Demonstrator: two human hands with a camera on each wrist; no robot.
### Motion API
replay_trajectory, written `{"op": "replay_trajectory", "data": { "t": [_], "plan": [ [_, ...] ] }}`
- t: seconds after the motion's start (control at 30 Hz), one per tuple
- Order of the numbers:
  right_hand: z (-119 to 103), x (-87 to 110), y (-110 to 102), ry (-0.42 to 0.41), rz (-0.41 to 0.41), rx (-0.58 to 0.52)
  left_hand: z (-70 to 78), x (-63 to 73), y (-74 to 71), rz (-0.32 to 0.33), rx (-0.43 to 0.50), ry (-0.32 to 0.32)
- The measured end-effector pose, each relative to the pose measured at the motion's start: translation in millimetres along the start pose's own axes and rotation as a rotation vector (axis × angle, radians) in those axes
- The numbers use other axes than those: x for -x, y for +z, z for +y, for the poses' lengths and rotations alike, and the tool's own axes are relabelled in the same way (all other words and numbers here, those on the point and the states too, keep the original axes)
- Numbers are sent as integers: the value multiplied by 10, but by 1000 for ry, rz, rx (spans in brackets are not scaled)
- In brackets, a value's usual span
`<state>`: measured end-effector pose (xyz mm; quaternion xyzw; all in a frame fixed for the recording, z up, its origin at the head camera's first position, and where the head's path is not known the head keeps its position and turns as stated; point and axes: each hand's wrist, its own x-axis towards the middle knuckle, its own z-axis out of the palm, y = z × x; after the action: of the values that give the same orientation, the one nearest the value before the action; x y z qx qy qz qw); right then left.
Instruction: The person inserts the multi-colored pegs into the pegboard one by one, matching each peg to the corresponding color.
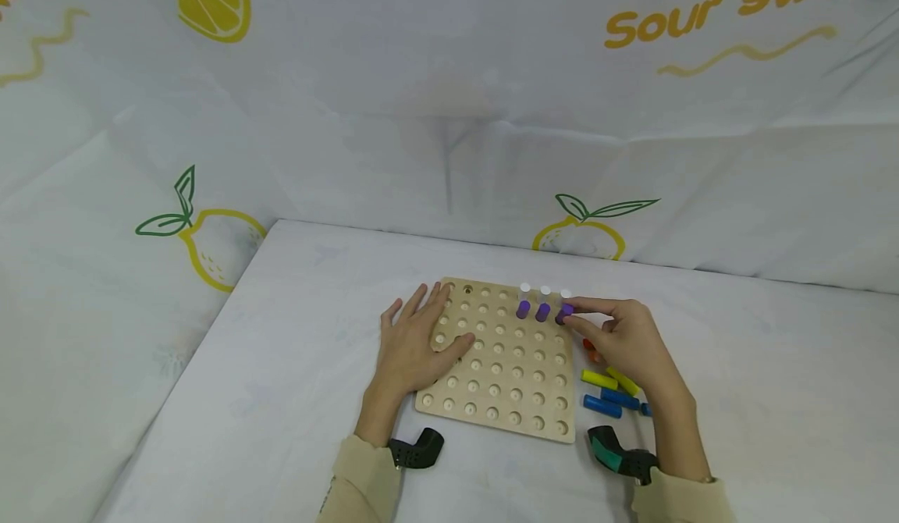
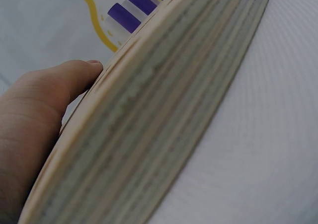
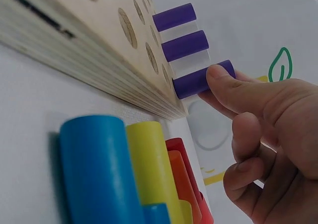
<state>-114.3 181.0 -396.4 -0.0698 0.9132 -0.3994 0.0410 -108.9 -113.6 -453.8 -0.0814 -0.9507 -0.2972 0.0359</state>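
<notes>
Blue peg (image 3: 99,169) foremost beside the board (image 1: 507,359); right hand (image 1: 627,337) pinches end purple peg (image 3: 191,85) at far right corner, best pressed straight down, with left hand (image 1: 414,351), spread over left edge, bracing.

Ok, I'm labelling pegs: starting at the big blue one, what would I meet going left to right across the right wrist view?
Big blue peg, yellow peg, orange peg, right grip pinching a purple peg.

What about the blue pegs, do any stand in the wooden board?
No, in the head view the blue pegs lie beside the wooden board.
</notes>
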Motion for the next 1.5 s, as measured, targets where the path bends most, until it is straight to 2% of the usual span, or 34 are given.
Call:
{"op": "replay_trajectory", "data": {
  "t": [0.17, 0.6, 1.0, 1.3, 1.5],
  "plan": [
    [8, -8, 0, -9, -21, 0, -2, 1, -2, -1, 3, 0],
    [7, -12, -13, 32, -60, 19, 5, 3, -8, -9, 7, -6],
    [40, 40, -158, 64, -69, 138, 6, 0, -8, -10, 16, -7],
    [147, 96, -279, 106, -169, 116, 0, 9, -6, -5, 8, -2],
    [175, 91, -277, 114, -196, 145, -4, 9, 0, -2, 7, 3]
  ]
}}
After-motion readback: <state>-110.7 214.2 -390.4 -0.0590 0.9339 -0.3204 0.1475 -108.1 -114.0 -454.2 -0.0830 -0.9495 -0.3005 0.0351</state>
